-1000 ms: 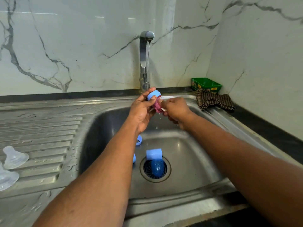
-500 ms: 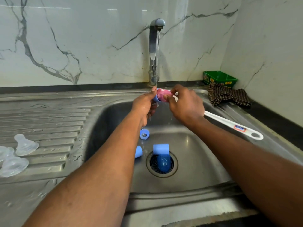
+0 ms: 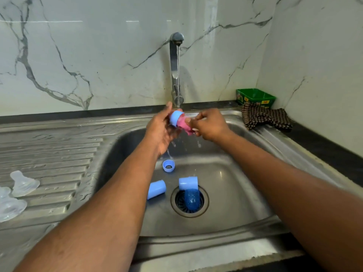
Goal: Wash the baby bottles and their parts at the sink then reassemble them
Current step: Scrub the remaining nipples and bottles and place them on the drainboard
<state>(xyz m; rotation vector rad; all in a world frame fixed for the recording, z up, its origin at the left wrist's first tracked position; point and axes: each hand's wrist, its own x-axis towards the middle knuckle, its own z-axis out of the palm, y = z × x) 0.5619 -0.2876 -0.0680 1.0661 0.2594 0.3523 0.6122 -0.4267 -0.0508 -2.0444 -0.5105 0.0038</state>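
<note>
**Cap scrubbed under the tap**

Since half a second ago, the brush's white handle, then plainly seen trailing from the right hand toward the sink's right rim, has been drawn almost out of sight; only a sliver of white is now seen at the right hand [image 3: 209, 124]. Both hands have been kept just below the tap [image 3: 176, 69], where water is running.

A blue cap [image 3: 174, 117] is gripped by the left hand [image 3: 160, 130], fingers curled round it. A pink sponge head [image 3: 183, 124] is pushed against the cap's open side, and the right hand is closed on the brush just behind it. Cap and sponge are held directly under the stream, in front of the tap's base.

The step in hand is judged to be the scrubbing of this cap; the washing stage is far from done and reassembly has not been started. Next, a rinse of the cap is called for, and then it would be set down left of the tap beside the teats.

Below the tap, in the sink [image 3: 245, 173], a blue ring [image 3: 168, 165] is lying open side up; nearer still, a second cap [image 3: 156, 189] is on its side, and a bottle [image 3: 189, 190] is lying over the drain [image 3: 204, 203], its dark blue body pointing away from the tap. Two clear teats [image 3: 23, 183] are set on the ribbed drainer, well left of the tap.
</note>
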